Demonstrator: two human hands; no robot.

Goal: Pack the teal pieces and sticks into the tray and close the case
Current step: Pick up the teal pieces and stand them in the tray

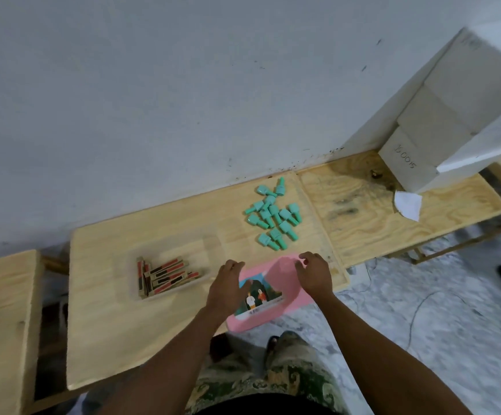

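Several teal pieces (273, 215) lie in a loose heap on the wooden table (108, 324), near the wall. A clear plastic tray (213, 244) to the left holds several red, black and tan sticks (162, 275). A pink case (276, 313) with a picture on its lid lies at the table's front edge, hanging a little over it. My left hand (227, 287) rests on the case's left side, fingers spread. My right hand (313, 272) hovers over or touches the case's far right corner, fingers curled and apart. Neither hand holds anything.
A second plywood table (393, 211) adjoins on the right, with stacked white boxes (440, 124) and a crumpled paper (408, 203). Another wooden surface (1, 324) stands at the left. The wall runs close behind the teal pieces. My legs stand below the table edge.
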